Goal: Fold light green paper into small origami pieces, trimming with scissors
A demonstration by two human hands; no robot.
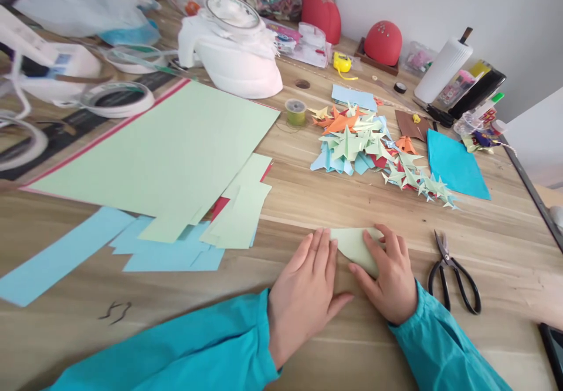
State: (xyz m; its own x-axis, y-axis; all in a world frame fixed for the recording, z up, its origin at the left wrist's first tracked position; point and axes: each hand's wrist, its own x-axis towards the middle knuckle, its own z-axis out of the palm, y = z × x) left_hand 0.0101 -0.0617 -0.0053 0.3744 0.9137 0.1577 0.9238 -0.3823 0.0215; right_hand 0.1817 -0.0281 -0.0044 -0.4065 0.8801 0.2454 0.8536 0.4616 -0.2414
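Observation:
A folded piece of light green paper point(358, 249) lies on the wooden table between my hands. My left hand point(310, 288) rests flat at its left end, fingers stretched out and side by side. At the other end my right hand point(389, 276) has bent fingers and thumb closed around the paper. Part of the sheet is hidden under the hands. Black-handled scissors point(446, 262) lie just right of my right hand. Beyond the paper is a pile of folded paper stars and pointed shapes point(352, 139) in green, blue, orange and red.
Large green sheets point(171, 150) cover the left, with cut green pieces point(241, 218) and blue strips point(65, 256) below. Behind stand a thread spool point(296, 112), a white fabric-covered form point(237, 63), a tape measure point(342, 63) and red pincushions point(382, 42). Blue paper point(457, 165) lies right.

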